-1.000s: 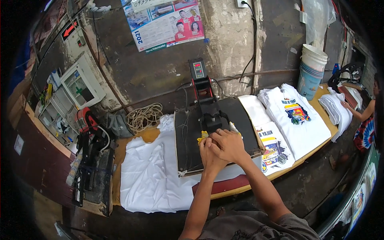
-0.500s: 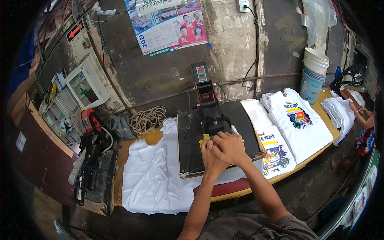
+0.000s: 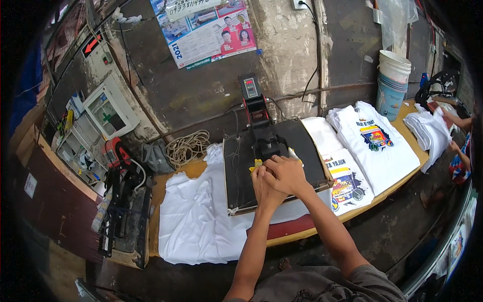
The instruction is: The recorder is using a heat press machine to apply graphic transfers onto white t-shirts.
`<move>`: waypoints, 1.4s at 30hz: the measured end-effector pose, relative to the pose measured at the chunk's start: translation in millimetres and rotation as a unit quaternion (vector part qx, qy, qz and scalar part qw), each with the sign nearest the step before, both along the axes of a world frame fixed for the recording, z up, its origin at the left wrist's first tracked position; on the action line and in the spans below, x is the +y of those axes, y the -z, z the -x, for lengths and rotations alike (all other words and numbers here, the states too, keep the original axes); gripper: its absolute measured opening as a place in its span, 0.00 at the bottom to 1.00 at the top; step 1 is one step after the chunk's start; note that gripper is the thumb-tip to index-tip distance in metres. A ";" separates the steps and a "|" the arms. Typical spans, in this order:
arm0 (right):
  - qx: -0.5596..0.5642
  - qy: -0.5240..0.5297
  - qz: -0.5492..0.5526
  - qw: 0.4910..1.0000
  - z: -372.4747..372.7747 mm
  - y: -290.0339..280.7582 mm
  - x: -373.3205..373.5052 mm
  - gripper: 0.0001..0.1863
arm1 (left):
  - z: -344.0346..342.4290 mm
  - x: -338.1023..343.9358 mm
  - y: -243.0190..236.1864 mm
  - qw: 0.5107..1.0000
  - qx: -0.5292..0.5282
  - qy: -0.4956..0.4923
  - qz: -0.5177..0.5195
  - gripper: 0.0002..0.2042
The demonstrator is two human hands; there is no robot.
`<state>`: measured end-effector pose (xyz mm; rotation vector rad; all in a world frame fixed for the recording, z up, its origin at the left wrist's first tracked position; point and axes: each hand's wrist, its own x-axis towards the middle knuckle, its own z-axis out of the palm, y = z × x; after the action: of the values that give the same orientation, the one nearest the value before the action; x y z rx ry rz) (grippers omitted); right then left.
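Note:
Both my hands are on the front handle of a black heat press [image 3: 243,176], whose flat top plate is lowered over white cloth. My left hand [image 3: 267,192] is closed on the handle, by its yellow-wrapped end [image 3: 257,163]. Partly over it, my right hand [image 3: 288,174] is closed at the handle's white-wrapped end. The handle's middle is hidden under my fingers. A white shirt [image 3: 193,229] spreads out from the press's left side. Right of it lie white printed sheets [image 3: 346,183] and a stack of white printed shirts [image 3: 375,151].
A second press [image 3: 123,211] with a red part stands at the left, near coiled rope [image 3: 187,148]. Stacked buckets [image 3: 393,88] and folded white cloth [image 3: 426,132] are at the right, where another person's hand [image 3: 457,121] handles cloth. The yellow table edge [image 3: 362,207] curves in front.
My hands stay on the handle, and the press stays lowered. The view has shifted slightly. At the right, the other person has lifted part of the white cloth.

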<state>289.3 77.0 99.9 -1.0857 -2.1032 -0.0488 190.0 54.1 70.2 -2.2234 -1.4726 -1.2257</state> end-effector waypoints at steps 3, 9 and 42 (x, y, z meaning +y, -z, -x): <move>0.006 -0.001 0.000 1.000 -2.5 -0.3 0.2 0.15 | -1.7 4.1 4.7 1.000 0.000 -0.005 -0.013 0.16; 0.005 0.012 -0.023 1.000 -1.3 0.9 -3.4 0.15 | 0.4 2.8 5.6 0.999 0.012 0.009 -0.030 0.17; -0.095 -0.012 -0.042 0.995 -8.4 29.3 10.6 0.10 | 17.8 37.5 -59.6 0.985 0.055 0.141 0.082 0.21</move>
<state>297.6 87.6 70.6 -1.0408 -2.2604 -0.2355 172.2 91.6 129.8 -2.6381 -1.2918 -1.0656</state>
